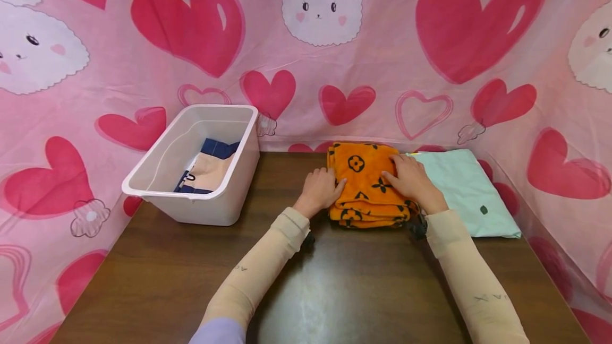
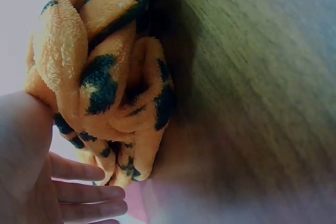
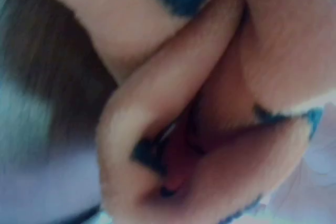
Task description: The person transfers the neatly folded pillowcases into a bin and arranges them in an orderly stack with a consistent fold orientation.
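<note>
A folded orange plush cloth (image 1: 365,185) with dark flower-like marks lies on the table in several stacked layers. My left hand (image 1: 319,190) touches its left side, the thumb pointing over the top. Seen from the left wrist, the fingers (image 2: 89,192) are extended beside the bunched folds. On the opposite side, my right hand (image 1: 417,180) rests at the cloth's right edge with its thumb on the upper face. The right wrist view is filled by blurred orange folds (image 3: 147,98), and the right fingers are hidden there.
A mint-green folded cloth (image 1: 470,190) lies flat to the right, beside the orange one. At the left stands a white plastic bin (image 1: 234,195) holding a navy and beige folded cloth (image 1: 210,169). Pink heart-patterned fabric (image 1: 296,110) hangs behind the brown table (image 1: 334,280).
</note>
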A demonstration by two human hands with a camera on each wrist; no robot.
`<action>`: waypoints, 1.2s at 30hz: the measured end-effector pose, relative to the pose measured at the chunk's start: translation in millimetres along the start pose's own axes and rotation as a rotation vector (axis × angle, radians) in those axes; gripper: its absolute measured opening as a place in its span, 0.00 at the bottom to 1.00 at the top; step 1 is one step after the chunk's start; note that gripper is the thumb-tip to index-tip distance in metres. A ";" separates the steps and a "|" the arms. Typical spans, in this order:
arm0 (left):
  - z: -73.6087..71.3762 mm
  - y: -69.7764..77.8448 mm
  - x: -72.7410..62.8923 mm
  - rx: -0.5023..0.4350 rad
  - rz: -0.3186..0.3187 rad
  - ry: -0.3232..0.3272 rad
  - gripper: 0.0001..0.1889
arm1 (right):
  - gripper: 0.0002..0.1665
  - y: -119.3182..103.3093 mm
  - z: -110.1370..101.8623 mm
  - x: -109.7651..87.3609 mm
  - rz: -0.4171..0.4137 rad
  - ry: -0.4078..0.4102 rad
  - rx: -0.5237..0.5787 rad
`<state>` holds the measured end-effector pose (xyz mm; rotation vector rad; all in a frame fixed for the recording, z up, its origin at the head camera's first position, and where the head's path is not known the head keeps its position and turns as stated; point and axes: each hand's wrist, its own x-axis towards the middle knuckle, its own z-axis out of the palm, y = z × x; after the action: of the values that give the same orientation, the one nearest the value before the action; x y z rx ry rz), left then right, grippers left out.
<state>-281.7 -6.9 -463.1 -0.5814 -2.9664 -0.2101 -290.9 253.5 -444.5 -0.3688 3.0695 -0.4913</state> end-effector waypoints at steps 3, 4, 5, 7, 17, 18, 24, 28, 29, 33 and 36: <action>0.4 0.1 0.0 0.014 -0.006 -0.006 0.30 | 0.41 2.3 -1.2 -2.4 0.008 -0.002 -0.019; 0.5 0.4 -0.1 0.020 -0.009 -0.008 0.30 | 0.41 3.2 -1.6 -3.2 0.013 -0.003 -0.024; 0.6 0.6 -0.2 0.025 -0.011 -0.009 0.30 | 0.42 4.4 -1.7 -3.9 0.019 -0.004 -0.032; 1.0 1.0 -0.4 0.038 -0.015 -0.015 0.30 | 0.44 7.1 -1.8 -5.4 0.037 -0.005 -0.043; 5.6 2.4 -1.7 0.074 -0.037 -0.050 0.32 | 0.52 21.3 4.6 -10.6 0.102 -0.031 -0.075; 6.3 2.3 -1.7 0.078 -0.038 -0.048 0.33 | 0.53 22.7 5.6 -10.7 0.100 -0.037 -0.081; 8.8 2.7 -1.9 0.090 -0.037 -0.048 0.33 | 0.54 26.0 9.9 -11.2 0.084 -0.061 -0.111; 8.7 4.2 -3.2 0.090 -0.034 -0.073 0.34 | 0.52 25.7 12.3 -11.5 0.065 -0.077 -0.113; 8.5 4.7 -3.6 0.086 -0.037 -0.080 0.34 | 0.52 25.7 13.0 -11.6 0.063 -0.083 -0.110; 8.9 5.5 -4.3 0.076 -0.038 -0.092 0.34 | 0.51 25.0 15.2 -12.2 0.051 -0.093 -0.090; 9.0 5.4 -4.3 0.071 -0.036 -0.089 0.33 | 0.49 24.7 17.5 -11.2 0.033 -0.081 -0.080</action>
<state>-276.5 -2.1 -471.9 -0.5423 -3.0574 -0.0842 -284.8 273.6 -469.0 -0.3306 3.0175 -0.3448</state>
